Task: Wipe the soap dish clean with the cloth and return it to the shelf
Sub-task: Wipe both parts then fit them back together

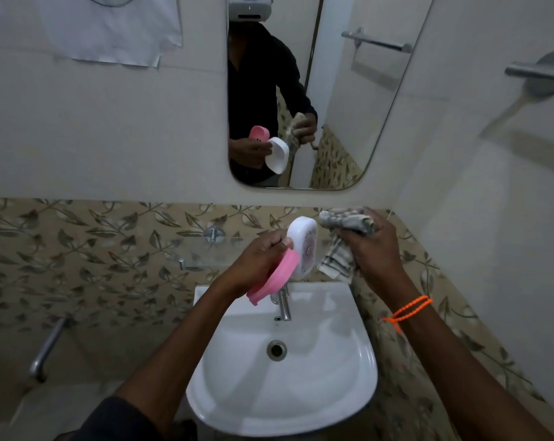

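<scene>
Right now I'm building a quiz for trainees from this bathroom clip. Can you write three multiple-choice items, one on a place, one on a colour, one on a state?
1. Where are the soap dish parts?
A. On the glass shelf
B. Held up over the sink
C. Lying in the sink

2. What colour is the soap dish part nearest the left wrist?
A. Pink
B. Green
C. Black

3. What is the right hand doing?
A. Hanging empty
B. Turning the tap
C. Gripping the cloth

Answers:
1 B, the left hand holds the white piece and the pink piece above the sink, in front of the glass shelf.
2 A, that piece shows pink against the white one.
3 C, the right hand has its fingers curled round the bunched cloth, clear of the tap.
</scene>
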